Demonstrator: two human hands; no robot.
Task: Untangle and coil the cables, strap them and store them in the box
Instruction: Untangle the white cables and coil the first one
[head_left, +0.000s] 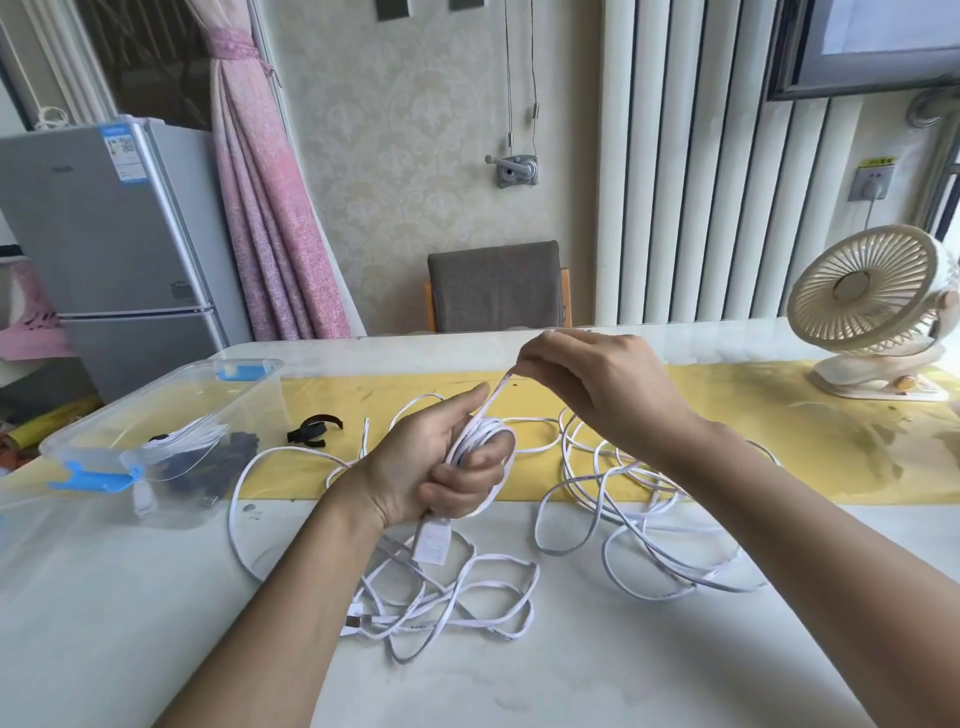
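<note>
Cable (480, 439) of flat, white, ribbon-like plastic is wound in several turns round the fingers of the left hand (431, 462), which curls shut on that small coil above the middle of the table (156, 623). One rectangular white plug (431, 543) hangs below the fist. The right hand (597, 395), raised, wrist bent and knuckles up, pinches a single taut strand (501, 387) rising from the coil.

Two loose heaps of the same cable lie on the glossy pale tabletop — one tangle (447, 597) toward the near edge, one wider sprawl of loops (649, 519) to the right, lapping onto the yellow runner (727, 441).

One clear plastic box (130, 400) with two blue latches sits at the left edge, holding a white bundle and dark items. One curled black strap (314, 428) lies on the runner just beside it.
</note>
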